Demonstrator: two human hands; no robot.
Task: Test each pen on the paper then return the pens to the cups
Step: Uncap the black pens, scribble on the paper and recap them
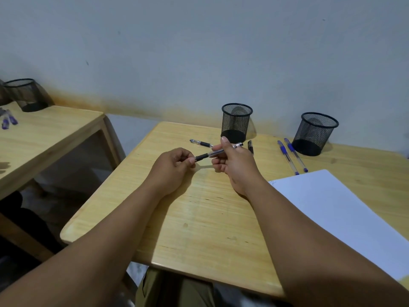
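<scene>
While both hands meet over the middle of the wooden desk (199, 218), a black pen (218, 152) spans the gap between them: the left hand (174, 167) pinches its dark end with curled fingers, and the right hand (235, 165) grips the clear barrel, thumb raised along it. The pen is held above the desktop, tilted up toward the right.

Just behind the hands a second black pen (201, 143) lies flat on the desk, and a third black pen (250, 146) shows only in part, the right hand covering its near end. Farther back stands a black mesh cup (236, 122), with another mesh cup (314, 134) well to its right; no pens stand in either. Two blue pens (292, 157) lie side by side between the right cup and the sheet of white paper (332, 209), which rests at the near right of the desk and runs off the frame edge. A faint mark sits at the paper's far left corner, too small to read.

On the left, a separate wooden table (44, 138) carries a third mesh cup (26, 95) and some blue pens (8, 120), blurred and cut by the frame edge. The left hand's fingertips hide the pen's tip, so whether a cap is on cannot be told.
</scene>
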